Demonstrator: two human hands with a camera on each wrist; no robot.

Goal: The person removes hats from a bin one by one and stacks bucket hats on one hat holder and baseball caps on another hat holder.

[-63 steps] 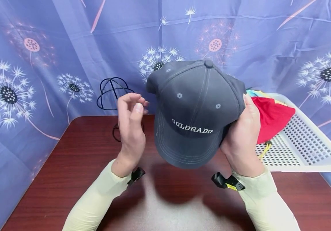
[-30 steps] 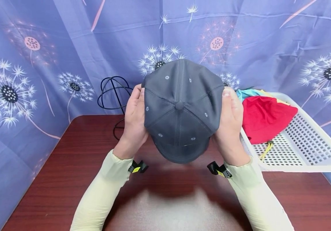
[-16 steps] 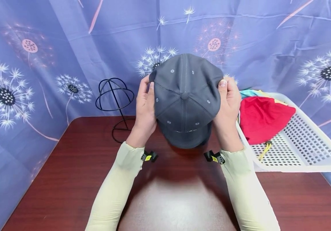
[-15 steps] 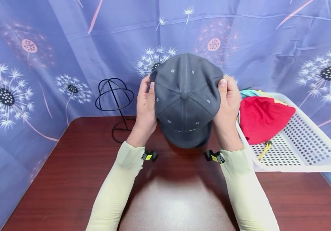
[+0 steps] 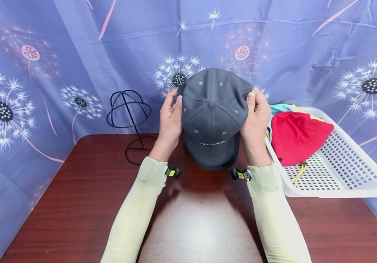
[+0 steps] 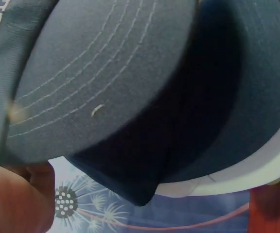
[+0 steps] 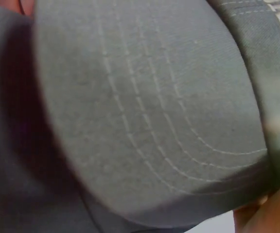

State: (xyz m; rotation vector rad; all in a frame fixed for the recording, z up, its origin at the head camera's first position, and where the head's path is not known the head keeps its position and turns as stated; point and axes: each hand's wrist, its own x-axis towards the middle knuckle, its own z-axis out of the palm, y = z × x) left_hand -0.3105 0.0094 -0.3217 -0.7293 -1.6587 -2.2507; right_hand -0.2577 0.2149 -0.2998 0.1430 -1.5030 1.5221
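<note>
Both hands hold a dark grey baseball cap (image 5: 212, 113) by its sides, with its crown toward the head camera and its brim toward the person. My left hand (image 5: 170, 122) pinches one side, thumb outside the crown. On the other side, my right hand (image 5: 256, 122) does likewise. Below the grey brim, a second dark brimmed cap (image 6: 256, 92) shows in the left wrist view; only a dark sliver of it appears in the head view. Under that lies a curved white edge (image 6: 237, 180), its kind unclear. Whether the grey cap touches the lower cap, I cannot tell.
A black wire hat stand (image 5: 132, 120) stands at the back left of the brown table (image 5: 76, 204). On the right, a white perforated basket (image 5: 369, 171) holds a red cloth hat (image 5: 298, 137) with a yellow cord and light-blue fabric. A blue dandelion-print curtain (image 5: 119, 44) hangs behind.
My left hand, earlier off the cap, has taken its left side. The cap has turned crown-up and shifted away from me. Lately it tips slightly, showing more of its lettering, and my hands draw closer together.
</note>
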